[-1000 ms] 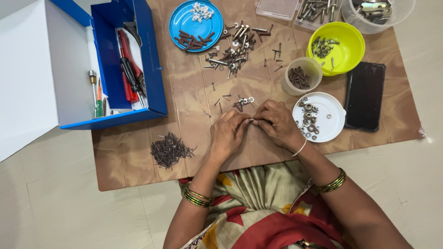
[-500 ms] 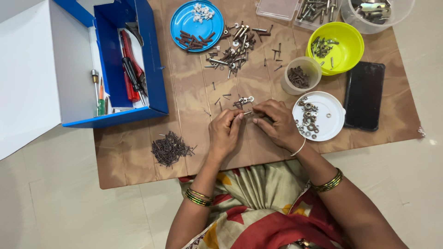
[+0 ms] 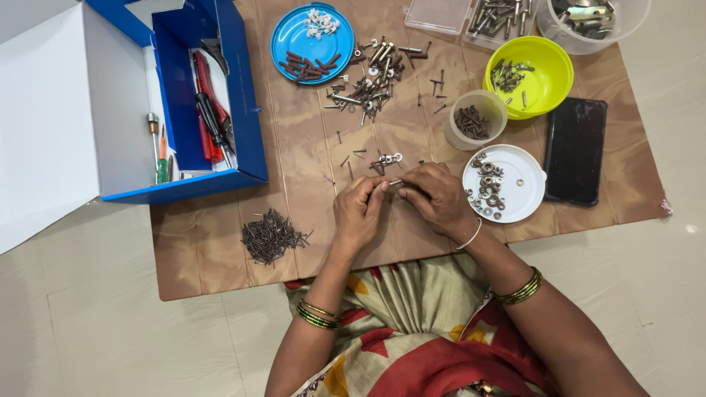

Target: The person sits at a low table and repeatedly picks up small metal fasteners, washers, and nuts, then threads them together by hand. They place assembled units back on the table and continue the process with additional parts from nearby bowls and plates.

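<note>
My left hand (image 3: pixel 358 213) and my right hand (image 3: pixel 438 197) meet over the brown sheet (image 3: pixel 220 257), fingertips pinching a small silver screw (image 3: pixel 396 181) between them. Just beyond the fingers lies a little cluster of washers and screws (image 3: pixel 387 161). A white lid (image 3: pixel 526 202) holding several nuts and washers sits right of my right hand. A pile of dark nails (image 3: pixel 271 237) lies left of my left hand.
An open blue box (image 3: pixel 246 125) with screwdrivers and pliers stands at the left. At the back are a blue plate (image 3: pixel 294 29) with brown plugs, a heap of mixed screws (image 3: pixel 370 77), a yellow bowl (image 3: pixel 548 77), a small clear cup (image 3: pixel 471 121), clear containers and a black phone (image 3: pixel 576 151).
My hands have drawn slightly apart from a tight clasp and shifted a little away from me; the small screw now shows between the fingertips. The view has drifted slightly.
</note>
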